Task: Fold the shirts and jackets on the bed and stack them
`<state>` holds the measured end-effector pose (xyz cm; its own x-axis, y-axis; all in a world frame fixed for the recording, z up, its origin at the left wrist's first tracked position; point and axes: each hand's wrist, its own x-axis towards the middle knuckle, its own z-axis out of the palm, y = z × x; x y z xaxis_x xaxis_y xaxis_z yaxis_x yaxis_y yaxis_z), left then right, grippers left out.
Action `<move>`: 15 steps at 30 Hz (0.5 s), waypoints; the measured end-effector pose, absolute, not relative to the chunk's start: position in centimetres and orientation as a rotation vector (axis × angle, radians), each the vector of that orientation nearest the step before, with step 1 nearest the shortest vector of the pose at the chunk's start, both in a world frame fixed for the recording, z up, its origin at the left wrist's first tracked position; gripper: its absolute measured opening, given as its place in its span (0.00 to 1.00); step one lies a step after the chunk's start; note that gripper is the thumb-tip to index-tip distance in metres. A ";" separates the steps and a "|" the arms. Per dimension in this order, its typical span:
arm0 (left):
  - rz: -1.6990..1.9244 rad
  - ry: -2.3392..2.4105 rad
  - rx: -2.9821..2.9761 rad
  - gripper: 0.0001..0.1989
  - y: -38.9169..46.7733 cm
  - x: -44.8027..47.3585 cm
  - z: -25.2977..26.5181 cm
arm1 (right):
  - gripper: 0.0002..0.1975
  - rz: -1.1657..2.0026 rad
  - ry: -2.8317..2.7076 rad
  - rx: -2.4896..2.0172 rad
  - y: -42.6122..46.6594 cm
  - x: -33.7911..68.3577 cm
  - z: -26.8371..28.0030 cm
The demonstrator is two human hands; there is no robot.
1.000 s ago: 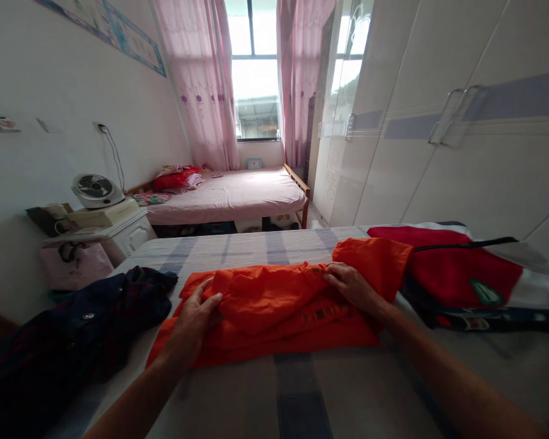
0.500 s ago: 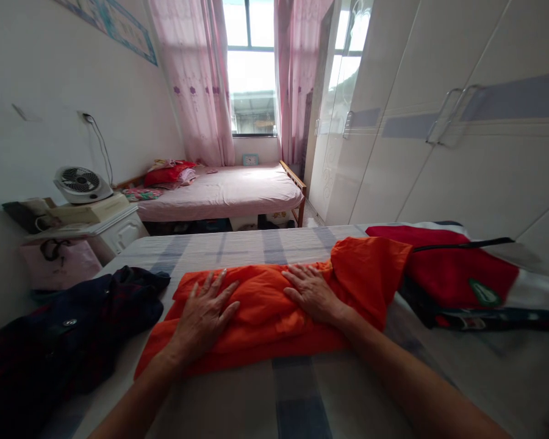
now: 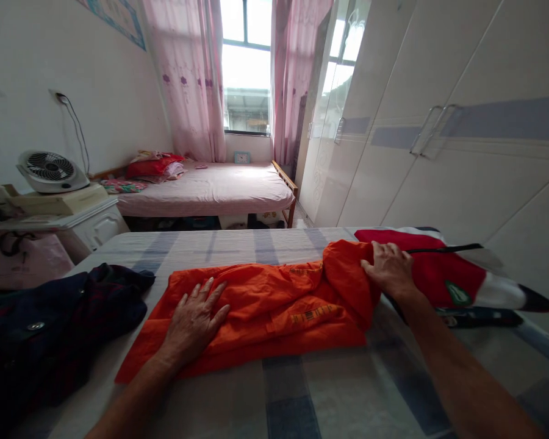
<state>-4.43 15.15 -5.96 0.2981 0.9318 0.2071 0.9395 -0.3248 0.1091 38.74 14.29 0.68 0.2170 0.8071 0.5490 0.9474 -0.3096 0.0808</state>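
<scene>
A folded orange garment (image 3: 256, 305) lies lengthwise across the bed, creased on top, with dark printed marks on its right half. My left hand (image 3: 194, 317) rests flat on its left part, fingers spread. At the opposite end, my right hand (image 3: 388, 268) has its fingers curled over the bunched, raised edge of the cloth; the fingertips are partly hidden. Just right of that hand is a red and white garment (image 3: 439, 268) with a green patch and a black strip. A dark plaid garment (image 3: 68, 323) lies crumpled to the left.
The bed has a checked sheet (image 3: 293, 390). Beyond it stands a second bed (image 3: 219, 189) with a pink sheet, under a curtained window. White wardrobes (image 3: 476, 189) line the right side. On the left, a small fan (image 3: 52, 171) sits on a box on a cabinet (image 3: 100, 225).
My right hand has moved right, from the middle of the orange garment to its right end, uncovering printed marks. That end is now more folded inward. My left hand stays flat on the cloth.
</scene>
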 end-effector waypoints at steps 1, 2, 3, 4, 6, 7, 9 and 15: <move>-0.362 -1.806 -2.503 0.28 15.2 -4.5 -6.1 | 0.15 -0.724 -1.679 -2.248 14.1 39.3 0.5; -0.359 -1.807 -2.501 0.29 15.2 -4.5 -6.1 | 0.12 -0.702 -1.700 -2.249 14.0 39.7 0.5; -0.358 -1.807 -2.501 0.29 15.2 -4.5 -6.2 | 0.11 -0.676 -1.695 -2.227 13.9 40.0 0.6; -0.357 -1.806 -2.502 0.29 15.2 -4.5 -6.2 | 0.12 -0.653 -1.667 -2.186 13.7 40.2 0.7; -0.356 -1.804 -2.505 0.29 15.2 -4.5 -6.2 | 0.14 -0.640 -1.586 -2.092 13.3 40.5 1.3; -0.355 -1.804 -2.506 0.29 15.2 -4.5 -6.1 | 0.14 -0.660 -1.546 -2.076 13.1 40.6 1.6; -0.357 -1.804 -2.509 0.29 15.1 -4.4 -5.9 | 0.17 -0.719 -1.525 -2.130 12.8 40.7 1.9; -0.358 -1.810 -2.521 0.28 15.1 -4.5 -5.7 | 0.08 -0.266 -1.407 -1.882 11.5 41.2 2.7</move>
